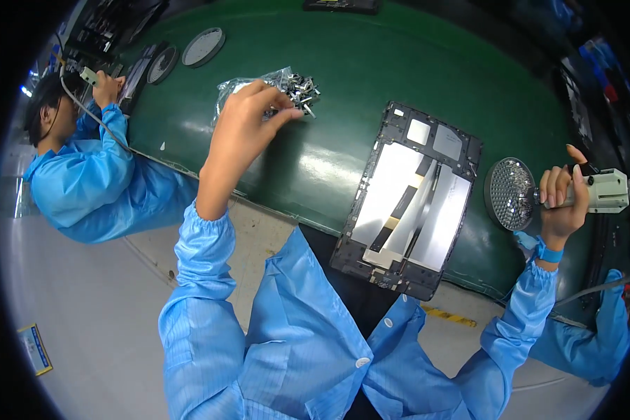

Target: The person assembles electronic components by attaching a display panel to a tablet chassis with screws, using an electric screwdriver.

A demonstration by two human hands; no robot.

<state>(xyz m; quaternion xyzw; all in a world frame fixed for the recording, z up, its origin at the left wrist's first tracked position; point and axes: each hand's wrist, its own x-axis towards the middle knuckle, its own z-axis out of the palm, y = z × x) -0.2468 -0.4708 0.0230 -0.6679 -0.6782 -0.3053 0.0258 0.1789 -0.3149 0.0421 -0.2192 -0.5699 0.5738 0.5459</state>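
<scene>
My left hand [248,115] is over the green table, its thumb and forefinger drawn together at the near edge of a pile of small silver and black metal parts [302,89]. Whether a part is between the fingertips is too small to tell. A clear plastic bag [234,88] lies just behind this hand. My right hand [565,196] is wrapped round a pale electric screwdriver [609,192], its front end pointing left at a round dish of tiny screws [509,194]. Between my hands lies an opened tablet [437,210] with a black frame, silver panels and dark ribbon strips.
Two round dishes [204,47] [162,65] stand at the far left of the green table [315,42]. A co-worker in blue [91,175] sits at the left, holding a pale tool. Another blue sleeve [595,336] and a grey cable [598,287] are at the right.
</scene>
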